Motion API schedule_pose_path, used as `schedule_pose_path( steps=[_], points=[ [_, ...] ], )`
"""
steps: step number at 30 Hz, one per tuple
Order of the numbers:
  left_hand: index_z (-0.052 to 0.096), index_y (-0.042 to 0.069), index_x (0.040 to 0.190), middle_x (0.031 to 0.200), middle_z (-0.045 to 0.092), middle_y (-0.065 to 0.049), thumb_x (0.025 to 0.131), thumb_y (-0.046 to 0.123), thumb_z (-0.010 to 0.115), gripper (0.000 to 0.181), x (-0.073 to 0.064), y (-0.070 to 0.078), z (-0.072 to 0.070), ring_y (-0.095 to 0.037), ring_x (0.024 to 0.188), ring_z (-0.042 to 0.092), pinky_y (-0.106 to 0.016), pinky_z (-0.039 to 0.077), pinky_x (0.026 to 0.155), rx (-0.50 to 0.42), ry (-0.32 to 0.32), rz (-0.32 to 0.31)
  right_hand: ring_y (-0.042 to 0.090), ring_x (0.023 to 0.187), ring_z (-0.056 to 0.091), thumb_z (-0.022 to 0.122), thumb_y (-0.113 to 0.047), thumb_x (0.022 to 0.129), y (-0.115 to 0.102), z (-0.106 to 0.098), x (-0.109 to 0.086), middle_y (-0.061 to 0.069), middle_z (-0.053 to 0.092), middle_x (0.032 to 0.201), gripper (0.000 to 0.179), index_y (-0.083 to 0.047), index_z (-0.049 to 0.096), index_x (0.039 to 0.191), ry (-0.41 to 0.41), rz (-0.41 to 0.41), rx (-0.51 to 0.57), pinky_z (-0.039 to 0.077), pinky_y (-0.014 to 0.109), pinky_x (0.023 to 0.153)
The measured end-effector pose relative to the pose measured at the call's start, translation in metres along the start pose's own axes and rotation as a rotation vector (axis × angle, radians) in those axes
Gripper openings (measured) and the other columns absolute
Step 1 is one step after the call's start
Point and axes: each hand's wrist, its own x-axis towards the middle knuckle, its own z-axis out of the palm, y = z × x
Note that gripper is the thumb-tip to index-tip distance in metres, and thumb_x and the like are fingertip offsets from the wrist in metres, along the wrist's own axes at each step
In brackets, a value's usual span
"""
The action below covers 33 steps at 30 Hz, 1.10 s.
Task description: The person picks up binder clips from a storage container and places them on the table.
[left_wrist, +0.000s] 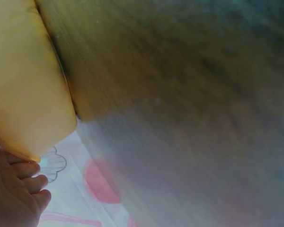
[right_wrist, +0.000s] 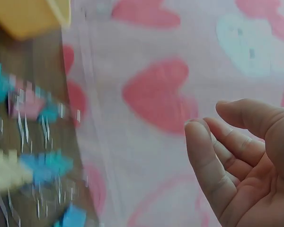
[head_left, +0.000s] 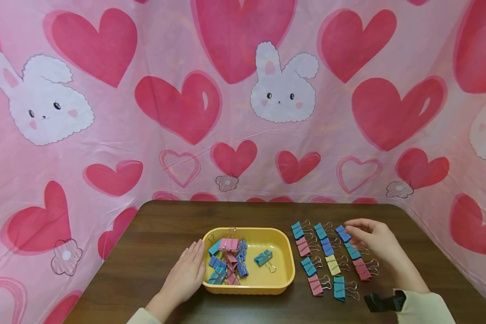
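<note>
A yellow tray (head_left: 252,288) sits on the dark wooden table (head_left: 154,234), holding a heap of pink, blue and teal binder clips (head_left: 227,263) and one teal clip (head_left: 263,258) apart from the heap. My left hand (head_left: 186,272) rests flat against the tray's left wall, fingers straight; the left wrist view shows its fingers (left_wrist: 23,182) beside the tray (left_wrist: 23,85). Right of the tray, binder clips (head_left: 328,258) lie in three columns. My right hand (head_left: 374,240) hovers over the right column, fingertips by a blue clip (head_left: 342,233). In the right wrist view this hand (right_wrist: 241,161) is relaxed and holds nothing.
A pink cloth with hearts and bunnies (head_left: 243,103) hangs behind and around the table. A black wrist mount (head_left: 384,301) sits on my right sleeve. Bare wood lies left of the tray and along the table's far edge (head_left: 267,204).
</note>
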Motion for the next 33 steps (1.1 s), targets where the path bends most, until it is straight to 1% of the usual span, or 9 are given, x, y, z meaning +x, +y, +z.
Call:
schedule_pose_path(
  steps=[2, 5, 10, 13, 17, 20, 22, 27, 33],
  points=[
    [0.040, -0.009, 0.134, 0.138, 0.039, -0.022, 0.092, 0.016, 0.049, 0.050, 0.000, 0.000, 0.000, -0.034, 0.128, 0.034, -0.046, 0.026, 0.105, -0.003, -0.007, -0.006, 0.027, 0.065, 0.063, 0.060, -0.016, 0.090, -0.011, 0.013, 0.003, 0.012, 0.064, 0.086, 0.038, 0.014, 0.055, 0.112, -0.034, -0.033, -0.016, 0.055, 0.034, 0.060],
    [0.039, -0.009, 0.134, 0.138, 0.039, -0.022, 0.092, 0.017, 0.049, 0.051, 0.000, 0.001, 0.000, -0.033, 0.128, 0.034, -0.045, 0.026, 0.105, -0.004, -0.015, -0.011, 0.032, 0.067, 0.062, 0.062, -0.016, 0.088, -0.026, 0.033, 0.008, 0.013, 0.063, 0.084, 0.036, 0.012, 0.057, 0.111, -0.088, -0.055, -0.007, 0.055, 0.034, 0.061],
    [0.039, -0.009, 0.134, 0.138, 0.039, -0.022, 0.092, 0.016, 0.048, 0.050, 0.000, 0.001, -0.001, -0.034, 0.128, 0.034, -0.046, 0.026, 0.105, 0.000, -0.014, -0.009, 0.031, 0.065, 0.061, 0.063, -0.013, 0.087, -0.043, 0.066, 0.015, 0.015, 0.061, 0.078, 0.032, 0.010, 0.059, 0.109, -0.188, -0.103, 0.017, 0.055, 0.035, 0.059],
    [0.040, -0.009, 0.134, 0.138, 0.039, -0.023, 0.092, 0.016, 0.048, 0.050, 0.000, 0.001, -0.001, -0.034, 0.128, 0.034, -0.046, 0.026, 0.105, 0.004, -0.004, -0.003, 0.028, 0.063, 0.060, 0.063, -0.013, 0.087, -0.049, 0.087, 0.018, 0.012, 0.062, 0.077, 0.029, 0.008, 0.061, 0.106, -0.229, -0.119, 0.016, 0.055, 0.034, 0.057],
    [0.040, -0.010, 0.133, 0.137, 0.040, -0.023, 0.091, 0.015, 0.049, 0.049, 0.000, 0.001, -0.001, -0.035, 0.128, 0.035, -0.047, 0.027, 0.104, 0.002, 0.000, 0.002, 0.024, 0.060, 0.060, 0.064, -0.012, 0.086, -0.050, 0.119, 0.022, 0.008, 0.062, 0.075, 0.024, 0.005, 0.063, 0.102, -0.281, -0.108, 0.028, 0.055, 0.033, 0.055],
    [0.040, -0.009, 0.133, 0.137, 0.039, -0.023, 0.091, 0.015, 0.049, 0.049, 0.000, 0.000, 0.000, -0.035, 0.128, 0.034, -0.047, 0.027, 0.104, -0.001, -0.007, -0.001, 0.024, 0.058, 0.060, 0.064, -0.011, 0.086, -0.048, 0.141, 0.024, 0.006, 0.061, 0.074, 0.021, 0.005, 0.064, 0.100, -0.335, -0.110, 0.053, 0.055, 0.034, 0.054],
    [0.040, -0.009, 0.134, 0.138, 0.039, -0.023, 0.092, 0.016, 0.049, 0.050, 0.000, 0.000, 0.000, -0.035, 0.128, 0.034, -0.047, 0.026, 0.105, -0.003, -0.013, -0.006, 0.024, 0.058, 0.060, 0.064, -0.011, 0.086, -0.047, 0.154, 0.024, 0.005, 0.061, 0.075, 0.021, 0.005, 0.064, 0.099, -0.364, -0.107, 0.066, 0.055, 0.037, 0.054],
    [0.040, -0.009, 0.133, 0.138, 0.039, -0.023, 0.092, 0.016, 0.049, 0.050, 0.000, 0.000, 0.001, -0.034, 0.128, 0.034, -0.047, 0.026, 0.105, 0.000, -0.010, -0.006, 0.019, 0.055, 0.059, 0.065, -0.011, 0.085, -0.042, 0.177, 0.024, 0.004, 0.061, 0.073, 0.018, 0.005, 0.065, 0.096, -0.391, -0.086, 0.091, 0.054, 0.044, 0.054],
    [0.041, -0.010, 0.132, 0.137, 0.040, -0.023, 0.091, 0.015, 0.049, 0.049, 0.000, 0.001, -0.001, -0.035, 0.127, 0.035, -0.047, 0.027, 0.104, 0.000, 0.006, 0.006, 0.015, 0.052, 0.057, 0.065, -0.009, 0.084, -0.034, 0.200, 0.023, 0.007, 0.060, 0.073, 0.020, 0.008, 0.064, 0.096, -0.405, -0.071, 0.100, 0.054, 0.040, 0.050]
  ],
)
